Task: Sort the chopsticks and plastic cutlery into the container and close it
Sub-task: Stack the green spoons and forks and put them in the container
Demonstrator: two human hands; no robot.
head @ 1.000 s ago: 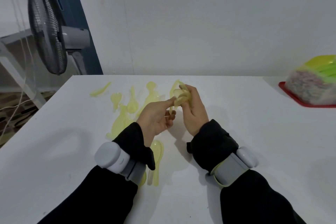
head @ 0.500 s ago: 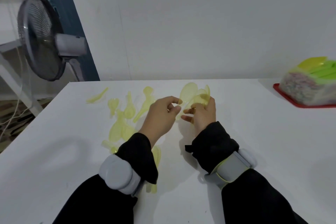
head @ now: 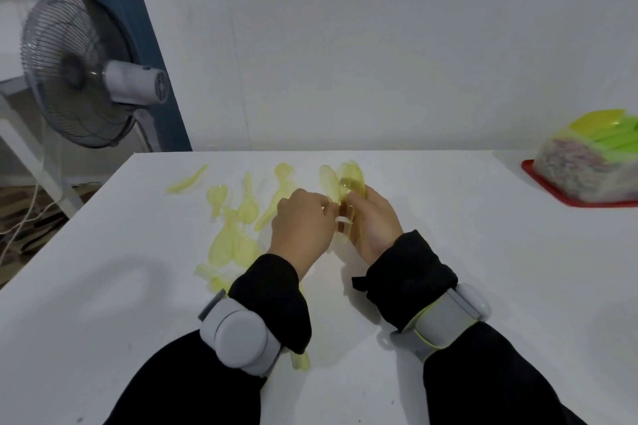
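Note:
My right hand (head: 374, 221) grips a bunch of translucent yellow plastic spoons (head: 347, 179), bowls sticking up above the fingers. My left hand (head: 300, 221) meets it from the left and pinches at the handles of the same bunch. Several more loose yellow spoons (head: 238, 228) lie scattered on the white table (head: 103, 286) to the left of my hands, one apart (head: 188, 179) near the far left corner. Another spoon (head: 299, 360) shows partly under my left forearm. No chopsticks are visible.
At the far right edge sits a clear container (head: 587, 166) on a red lid or tray (head: 542, 183), holding green and yellow cutlery. A standing fan (head: 79, 69) is beyond the table's left corner. A white wall runs behind the table.
Both hands have turned palm down and come closer together on the spoon bunch, whose bowls now stand upright. The view has shifted slightly left and down.

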